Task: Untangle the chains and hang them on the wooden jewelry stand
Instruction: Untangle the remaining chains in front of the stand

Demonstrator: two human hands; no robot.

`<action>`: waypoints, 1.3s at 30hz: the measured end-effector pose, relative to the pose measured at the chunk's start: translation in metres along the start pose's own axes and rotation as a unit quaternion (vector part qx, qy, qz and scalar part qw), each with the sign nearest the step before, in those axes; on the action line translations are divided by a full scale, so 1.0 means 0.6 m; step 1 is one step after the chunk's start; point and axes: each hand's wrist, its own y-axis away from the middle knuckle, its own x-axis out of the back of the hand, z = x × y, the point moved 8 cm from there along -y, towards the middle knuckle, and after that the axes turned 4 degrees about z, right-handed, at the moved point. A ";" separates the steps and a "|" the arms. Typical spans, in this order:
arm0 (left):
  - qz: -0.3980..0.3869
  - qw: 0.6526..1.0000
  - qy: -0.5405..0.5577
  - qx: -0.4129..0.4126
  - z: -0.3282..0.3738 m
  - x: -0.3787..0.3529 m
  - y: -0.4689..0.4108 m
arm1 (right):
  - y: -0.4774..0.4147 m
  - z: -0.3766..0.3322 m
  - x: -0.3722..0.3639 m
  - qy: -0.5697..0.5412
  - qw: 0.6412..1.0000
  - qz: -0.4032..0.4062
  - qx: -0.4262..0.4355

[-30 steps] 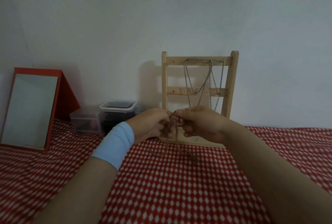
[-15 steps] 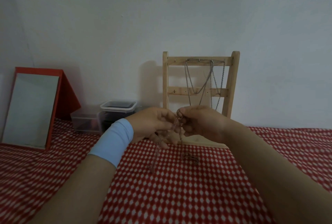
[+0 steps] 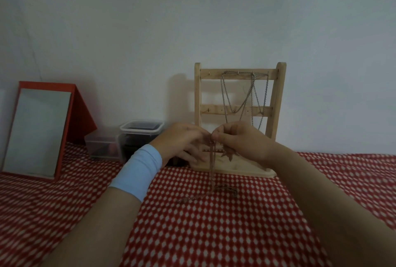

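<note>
On chain (image 3: 212, 166), right grip (image 3: 242, 140) pinched tight

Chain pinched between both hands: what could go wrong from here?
1. The chain is pinched at one spot by the left hand and right hand; pulling apart could tighten any tangle.
2. Its loose end lies bunched on the tablecloth; lifting may re-tangle it.
3. Both hands work right before the silver chains on the stand; a snag could pull them off.

Stand (image 3: 277, 99): bare pale wood, matt. Hung chains (image 3: 253, 86): silver metal, slight shine. Loose chain (image 3: 212, 166): coppery metal, dull. Cloth (image 3: 214, 234): woven fabric, matt. Tubs (image 3: 137, 131): clear plastic, semi-gloss. Mirror (image 3: 40, 129): glossy glass, red frame matt. Wristband (image 3: 139, 170): smooth lt-blue fabric.
</note>
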 end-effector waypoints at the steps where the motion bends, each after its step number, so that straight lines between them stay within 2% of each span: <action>1: 0.005 1.000 -0.016 -0.013 0.003 0.002 -0.001 | 0.001 -0.003 0.001 0.003 1.000 0.003 0.002; 4: 0.037 0.995 -0.072 -0.049 0.008 0.008 -0.002 | 0.002 -0.009 0.003 0.019 1.000 0.014 0.012; 7: 0.051 0.995 -0.071 -0.056 0.010 0.012 -0.003 | 0.002 -0.008 -0.002 0.046 0.999 0.004 0.012; 10: 0.049 0.998 0.001 -0.036 0.011 0.019 -0.001 | 0.007 -0.002 -0.018 0.054 0.997 -0.049 -0.008; 12: 0.056 0.997 0.046 -0.019 0.009 0.020 -0.003 | 0.008 0.006 -0.027 0.122 0.990 -0.070 -0.007; 15: 0.067 0.992 0.107 0.010 0.009 0.016 -0.007 | -0.003 0.026 -0.019 0.245 0.969 -0.034 -0.011; 17: 0.042 0.985 0.168 0.026 0.011 0.011 -0.008 | -0.006 0.034 -0.002 0.220 0.975 0.012 -0.023; 19: 0.014 0.984 0.175 0.018 0.013 0.014 -0.005 | -0.006 0.035 0.013 0.140 0.988 0.046 -0.036; 21: 0.034 0.993 0.111 -0.003 0.008 0.032 -0.008 | -0.006 0.032 0.023 0.084 0.993 0.073 -0.039; 23: 0.059 0.997 0.023 -0.048 0.015 0.045 -0.008 | -0.008 0.034 0.025 0.065 0.994 0.084 -0.040; 24: 0.051 0.996 0.019 -0.074 0.024 0.042 -0.005 | -0.009 0.037 0.022 0.068 0.993 0.080 -0.044; 26: 0.020 0.988 0.110 -0.109 0.041 0.030 0.003 | -0.010 0.048 0.013 0.100 0.992 0.051 -0.056; 28: -0.009 0.962 0.257 -0.093 0.050 0.028 0.011 | -0.009 0.058 0.003 0.119 0.991 0.012 -0.064; 29: -0.012 0.955 0.286 -0.083 0.052 0.033 0.012 | -0.008 0.061 0.003 0.115 0.991 0.003 -0.063; 30: -0.006 0.960 0.269 -0.079 0.051 0.041 0.011 | -0.007 0.061 0.004 0.097 0.994 0.002 -0.059; 31: 0.009 0.975 0.207 -0.079 0.049 0.052 0.011 | -0.006 0.059 0.006 0.057 0.997 0.004 -0.056; 33: 0.056 0.995 0.003 -0.086 0.050 0.076 0.014 | -0.004 0.054 0.004 -0.088 0.995 -0.011 -0.056; 35: 0.092 0.975 -0.172 -0.103 0.059 0.092 0.019 | -0.002 0.047 -0.005 -0.274 0.959 -0.054 -0.055; 36: 0.092 0.964 -0.224 -0.109 0.060 0.096 0.019 | -0.002 0.043 -0.006 -0.349 0.933 -0.072 -0.053; 38: 0.089 0.952 -0.277 -0.093 0.053 0.107 0.016 | -0.003 0.038 -0.002 -0.442 0.892 -0.087 -0.047; 39: 0.097 0.946 -0.299 -0.079 0.047 0.116 0.014 | -0.003 0.037 -0.001 -0.456 0.884 -0.087 -0.046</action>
